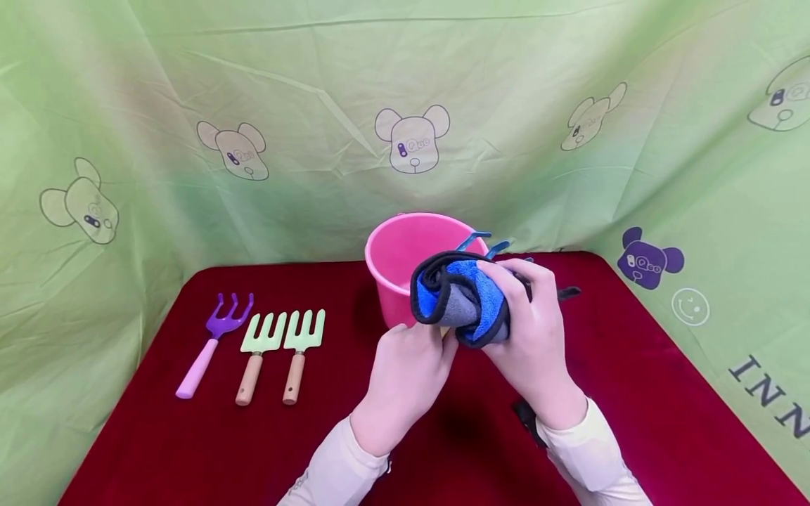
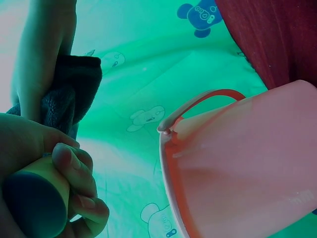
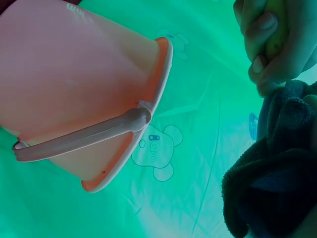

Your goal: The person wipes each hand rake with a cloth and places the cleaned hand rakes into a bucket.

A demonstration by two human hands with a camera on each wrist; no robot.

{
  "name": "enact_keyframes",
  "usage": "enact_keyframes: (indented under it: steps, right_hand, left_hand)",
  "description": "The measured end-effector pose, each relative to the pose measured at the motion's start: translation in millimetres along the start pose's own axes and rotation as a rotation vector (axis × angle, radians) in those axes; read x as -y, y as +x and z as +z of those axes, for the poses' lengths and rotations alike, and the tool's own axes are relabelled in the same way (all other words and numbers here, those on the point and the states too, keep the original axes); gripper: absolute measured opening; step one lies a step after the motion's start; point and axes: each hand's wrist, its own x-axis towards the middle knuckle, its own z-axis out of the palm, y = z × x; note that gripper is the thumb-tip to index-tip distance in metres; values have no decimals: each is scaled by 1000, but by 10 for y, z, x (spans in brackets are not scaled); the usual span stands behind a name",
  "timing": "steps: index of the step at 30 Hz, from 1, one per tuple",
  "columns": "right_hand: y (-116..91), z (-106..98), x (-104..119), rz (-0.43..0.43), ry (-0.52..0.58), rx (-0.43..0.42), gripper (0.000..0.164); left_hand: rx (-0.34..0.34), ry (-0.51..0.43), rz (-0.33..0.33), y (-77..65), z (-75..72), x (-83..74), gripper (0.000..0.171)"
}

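My left hand (image 1: 411, 365) grips the handle (image 2: 59, 178) of a hand rake, its fingers curled round the pale yellow grip. Blue tines (image 1: 498, 247) of that rake show beyond the cloth. In my right hand (image 1: 531, 330) is a bunched blue and grey cloth (image 1: 484, 299) with black edging, wrapped about the rake just ahead of my left hand. The cloth hides the rake's neck. Both hands are raised in front of a pink bucket (image 1: 386, 281), overlapping its near right side in the head view.
On the left of the dark red table (image 1: 253, 450) lie a purple hand rake (image 1: 215, 337) and two pale green forks, one left (image 1: 258, 344) and one right (image 1: 300, 351), with wooden handles. A dark piece (image 1: 569, 292) shows beyond my right hand. Green printed fabric (image 1: 316, 190) encloses the table.
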Motion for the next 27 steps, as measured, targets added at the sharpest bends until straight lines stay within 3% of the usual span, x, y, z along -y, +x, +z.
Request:
enact_keyframes:
  steps: [5, 14, 27]
  right_hand:
    - [19, -12, -10, 13, 2, 1, 57]
    - [17, -8, -35, 7, -1, -36, 54]
    - [23, -9, -61, 28, 10, -49, 55]
  left_hand:
    - [-13, -74, -39, -1, -8, -10, 15]
    - [-35, -130, -49, 5, 0, -11, 16]
    - [-78, -79, -40, 27, 5, -20, 16]
